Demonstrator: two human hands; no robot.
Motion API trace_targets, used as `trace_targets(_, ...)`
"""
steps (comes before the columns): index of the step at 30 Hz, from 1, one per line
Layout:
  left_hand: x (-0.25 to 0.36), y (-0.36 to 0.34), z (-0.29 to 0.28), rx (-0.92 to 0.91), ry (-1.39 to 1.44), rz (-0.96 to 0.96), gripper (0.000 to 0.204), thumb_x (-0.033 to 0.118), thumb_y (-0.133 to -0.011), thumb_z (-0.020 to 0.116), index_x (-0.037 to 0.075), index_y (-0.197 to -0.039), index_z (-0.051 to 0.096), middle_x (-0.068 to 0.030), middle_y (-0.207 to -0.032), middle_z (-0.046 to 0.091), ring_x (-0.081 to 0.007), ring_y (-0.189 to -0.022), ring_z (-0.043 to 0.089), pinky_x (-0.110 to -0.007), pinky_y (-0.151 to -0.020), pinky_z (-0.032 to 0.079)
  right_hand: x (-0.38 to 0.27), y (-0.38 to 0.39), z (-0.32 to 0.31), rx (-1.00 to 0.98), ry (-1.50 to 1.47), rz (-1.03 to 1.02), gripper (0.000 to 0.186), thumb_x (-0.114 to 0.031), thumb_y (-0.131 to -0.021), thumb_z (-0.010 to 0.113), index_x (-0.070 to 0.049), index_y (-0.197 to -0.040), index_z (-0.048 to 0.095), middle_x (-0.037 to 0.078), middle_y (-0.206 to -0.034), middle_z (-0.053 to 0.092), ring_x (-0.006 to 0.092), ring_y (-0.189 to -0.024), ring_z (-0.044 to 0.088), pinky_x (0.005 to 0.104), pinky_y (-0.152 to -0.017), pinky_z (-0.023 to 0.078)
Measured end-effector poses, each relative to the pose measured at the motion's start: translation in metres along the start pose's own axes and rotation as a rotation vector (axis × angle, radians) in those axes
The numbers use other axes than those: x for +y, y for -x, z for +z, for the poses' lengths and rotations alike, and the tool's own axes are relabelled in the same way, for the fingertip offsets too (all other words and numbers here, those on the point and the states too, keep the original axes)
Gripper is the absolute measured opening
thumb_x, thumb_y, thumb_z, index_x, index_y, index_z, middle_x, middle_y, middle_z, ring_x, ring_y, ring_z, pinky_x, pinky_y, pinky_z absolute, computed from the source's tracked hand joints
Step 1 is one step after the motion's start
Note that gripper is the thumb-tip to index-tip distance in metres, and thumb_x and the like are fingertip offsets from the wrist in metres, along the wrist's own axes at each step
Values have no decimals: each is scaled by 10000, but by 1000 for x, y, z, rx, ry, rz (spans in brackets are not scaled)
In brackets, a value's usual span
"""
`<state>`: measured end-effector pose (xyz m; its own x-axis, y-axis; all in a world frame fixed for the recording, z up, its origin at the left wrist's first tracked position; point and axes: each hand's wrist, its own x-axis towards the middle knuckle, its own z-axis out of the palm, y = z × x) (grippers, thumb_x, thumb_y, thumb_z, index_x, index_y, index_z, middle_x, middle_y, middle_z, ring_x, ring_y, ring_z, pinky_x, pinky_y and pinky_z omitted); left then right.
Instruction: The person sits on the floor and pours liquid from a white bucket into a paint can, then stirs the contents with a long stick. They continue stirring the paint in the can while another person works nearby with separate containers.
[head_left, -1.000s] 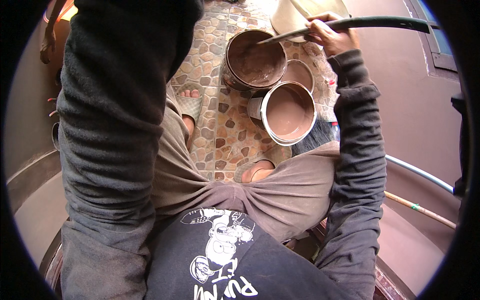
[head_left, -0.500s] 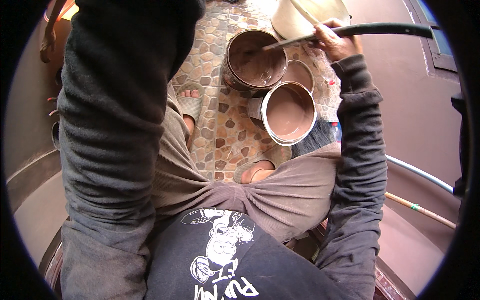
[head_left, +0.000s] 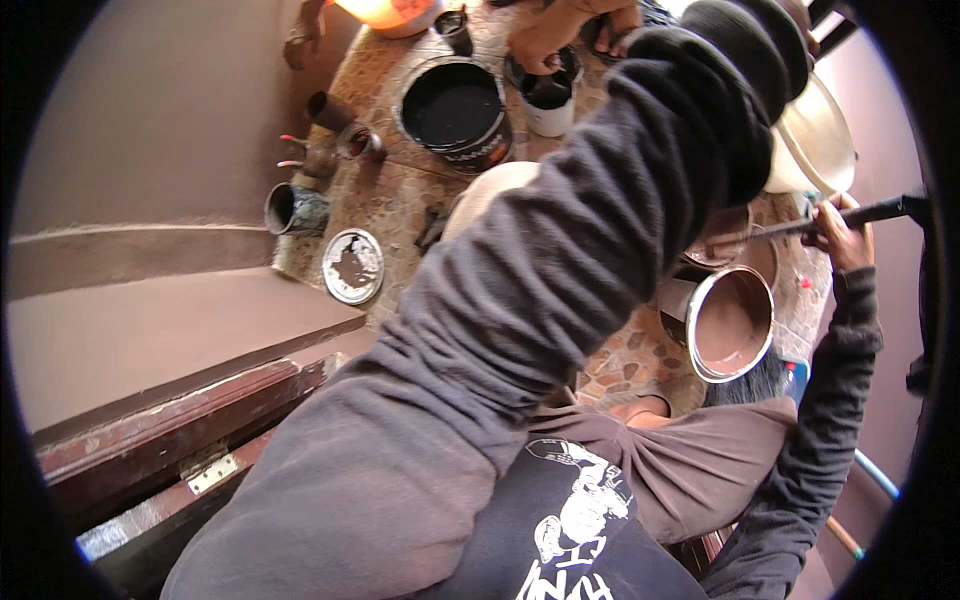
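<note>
My right hand is closed around a long dark stick. Its brown-coated end reaches into a bucket of brown paint, largely covered by my left sleeve. A second bucket of brown paint, with a pale rim, stands just nearer to me, tilted in view. My left arm stretches diagonally across the view to the upper right. Only a sliver of my left hand shows past the cuff at the top edge, its fingers hidden. A large cream tub stands beyond my right hand.
Another person's hand is over a white bucket with dark contents. Nearby are a bucket of black paint, a paint-smeared lid, a dirty can and an orange tub. A wooden frame with a hinge lies left.
My view has swung left, bringing the black paint bucket, lid and other person's hand into sight. My left arm now crosses toward the upper right. My right hand still grips the stick.
</note>
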<state>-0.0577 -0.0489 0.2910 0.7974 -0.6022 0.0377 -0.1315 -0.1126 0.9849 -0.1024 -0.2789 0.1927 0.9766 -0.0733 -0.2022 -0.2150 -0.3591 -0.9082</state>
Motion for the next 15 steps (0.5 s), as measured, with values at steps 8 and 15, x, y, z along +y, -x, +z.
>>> trace_targets(8, -1, 4, 37, -18, -27, -41, 241, 94, -697, 649, -79, -862, 622, -240, -904, 623, -294, -955, 605, -328, -847, 470, 31, -10, -12, 95, -188, -77, 125, -148, -910, 554, -24, -907, 549, 0, -747, 532, 81, -665, 555, 255, -630, 524)
trace_targets(15, 0, 23, 53, 50, -64, -49, 247, 91, -691, 654, -84, -864, 626, -245, -910, 624, -296, -965, 606, -328, -856, 470, 30, -3, -32, -53, -69, 93, 120, -164, -894, 531, -45, -884, 518, 16, -767, 545, 118, -611, 557, 259, -540, 516)
